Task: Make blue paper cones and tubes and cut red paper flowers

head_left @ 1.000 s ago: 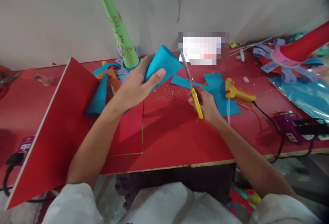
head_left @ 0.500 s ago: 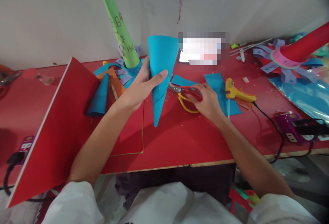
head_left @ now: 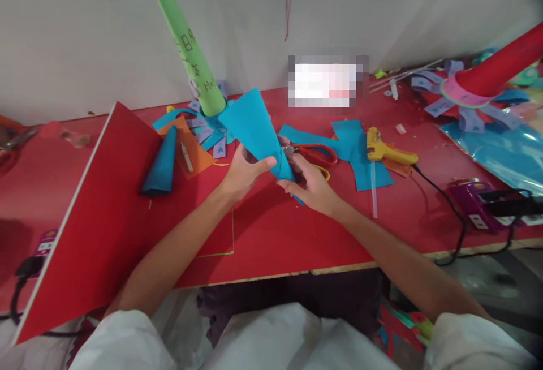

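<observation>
My left hand (head_left: pixel 246 171) and my right hand (head_left: pixel 307 182) both grip a blue paper cone (head_left: pixel 253 127) over the red table (head_left: pixel 271 228). The cone's wide mouth points up and to the left, and its narrow tip sits between my hands. My left fingers close round the cone's lower part; my right fingers pinch it near the tip. Red and yellow scissors (head_left: pixel 311 155) lie on the table just behind my right hand.
A second blue cone (head_left: pixel 162 162) rests against a tilted red board (head_left: pixel 97 217) at left. A green tube (head_left: pixel 186 53) stands at the back. A yellow glue gun (head_left: pixel 388 149) lies on blue paper pieces (head_left: pixel 360 155). A purple power strip (head_left: pixel 479 211) sits at right.
My right hand put the scissors down on the table and came over to take hold of the cone. The cone swung from tip-down to lying tilted between both hands.
</observation>
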Action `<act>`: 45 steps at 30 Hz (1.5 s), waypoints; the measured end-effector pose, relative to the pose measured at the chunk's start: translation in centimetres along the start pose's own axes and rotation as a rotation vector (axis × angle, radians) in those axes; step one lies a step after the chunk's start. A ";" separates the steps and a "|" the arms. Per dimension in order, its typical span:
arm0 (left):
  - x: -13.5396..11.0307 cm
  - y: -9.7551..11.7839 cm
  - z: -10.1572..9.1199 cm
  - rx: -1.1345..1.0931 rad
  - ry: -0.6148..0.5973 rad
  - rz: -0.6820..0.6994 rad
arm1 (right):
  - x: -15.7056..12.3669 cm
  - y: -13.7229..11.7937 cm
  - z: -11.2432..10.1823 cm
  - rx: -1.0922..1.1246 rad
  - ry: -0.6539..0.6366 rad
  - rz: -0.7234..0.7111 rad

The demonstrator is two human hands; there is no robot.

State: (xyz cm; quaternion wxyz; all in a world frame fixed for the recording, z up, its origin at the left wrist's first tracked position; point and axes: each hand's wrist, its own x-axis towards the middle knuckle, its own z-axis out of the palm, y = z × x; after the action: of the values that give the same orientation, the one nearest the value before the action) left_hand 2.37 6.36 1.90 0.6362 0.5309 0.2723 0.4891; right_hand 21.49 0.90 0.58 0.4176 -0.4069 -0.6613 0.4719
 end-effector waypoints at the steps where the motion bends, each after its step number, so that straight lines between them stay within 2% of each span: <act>1: -0.4 -0.4 -0.6 -0.003 -0.008 -0.011 | 0.2 -0.2 -0.3 -0.089 0.009 -0.033; 5: -1.6 -1.7 -2.0 -0.058 0.058 -0.035 | 1.9 -0.4 -0.9 -0.326 -0.083 -0.097; 8: -1.9 -2.2 -2.1 -0.085 0.138 -0.005 | 3.0 0.0 0.2 -0.326 -0.130 -0.126; 11: -2.0 -2.4 -1.9 -0.083 0.162 -0.011 | 3.0 0.5 2.1 -0.235 -0.101 -0.098; 15: -2.5 -2.5 -1.7 -0.044 0.117 -0.105 | 1.9 0.9 3.8 -0.035 -0.020 0.079; 18: -2.5 -2.3 -2.1 -0.070 0.150 -0.130 | 1.3 1.1 3.5 0.107 -0.011 0.141; 21: -2.1 -1.9 -2.6 -0.150 0.222 -0.130 | 1.5 1.4 2.6 0.180 0.070 0.127; 23: -2.0 -1.6 -2.7 -0.168 0.189 -0.212 | 1.8 1.6 2.1 0.228 0.147 0.103; 25: -2.1 -1.5 -2.4 -0.148 0.092 -0.308 | 2.2 1.7 2.1 0.298 0.191 0.071; 28: -2.7 -1.6 -1.8 -0.123 -0.061 -0.385 | 2.8 2.0 2.6 0.465 0.138 0.072; 31: -3.3 -1.9 -1.4 -0.116 -0.134 -0.388 | 3.1 2.0 2.9 0.521 0.103 0.106; 35: -3.7 -1.8 -1.1 -0.043 -0.156 -0.376 | 2.9 1.6 2.4 0.464 0.206 0.102; 38: -3.6 -1.4 -0.7 0.039 -0.112 -0.389 | 2.7 1.2 2.0 0.476 0.292 0.083; 41: -3.6 -1.3 -0.5 0.071 -0.089 -0.384 | 2.8 1.2 2.0 0.522 0.240 0.058; 45: -3.6 -1.6 -0.6 0.055 -0.117 -0.368 | 2.9 1.6 2.2 0.595 0.163 0.038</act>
State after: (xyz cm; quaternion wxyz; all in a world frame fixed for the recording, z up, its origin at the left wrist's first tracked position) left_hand 1.05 3.44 -0.41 0.7150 0.5168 0.3405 0.3252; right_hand 18.72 3.30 -0.91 0.5610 -0.3157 -0.4508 0.6183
